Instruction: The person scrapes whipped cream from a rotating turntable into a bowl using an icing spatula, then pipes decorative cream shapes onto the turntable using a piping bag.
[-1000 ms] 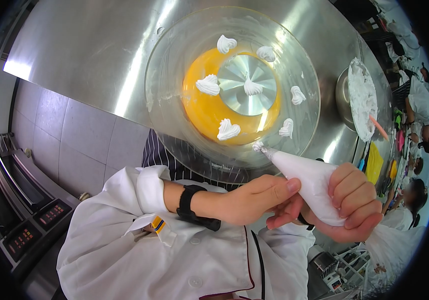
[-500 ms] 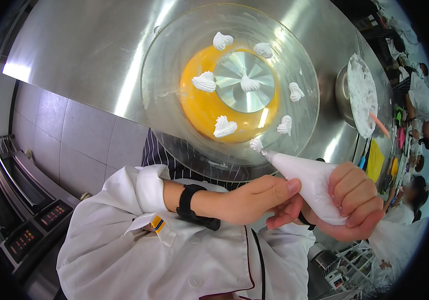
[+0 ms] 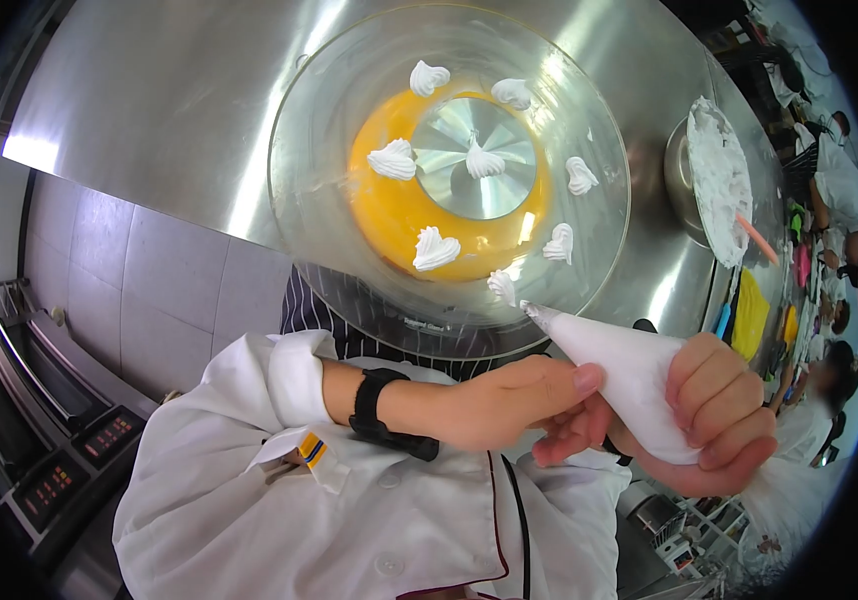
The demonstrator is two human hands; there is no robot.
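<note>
A white piping bag [image 3: 624, 370] is squeezed in my right hand [image 3: 714, 415], whose fingers wrap round its wide end. My left hand [image 3: 539, 400] is closed, with the thumb against the bag's side and the fingers curled beneath. The metal piping tip [image 3: 536, 314] is just off a white piped heart [image 3: 501, 287] near the rim of the clear round turntable [image 3: 324, 170]. Several more hearts lie around the disc, such as one at the front [image 3: 437, 249] and one at the silver centre [image 3: 485, 160]. An orange-yellow ring shows beneath the clear plate.
Right of the turntable, a metal bowl [image 3: 684, 175] holds white cream [image 3: 721, 190] and an orange-handled tool [image 3: 756, 238]. A yellow cloth [image 3: 749, 312] lies nearby on the steel table [image 3: 169, 110]. Several people in white are at the far right. A black appliance [image 3: 59, 430] stands left.
The piping tip has come away from the newest heart, leaving a small gap. The turntable and its hearts appear shifted slightly left. My right hand has moved slightly right.
</note>
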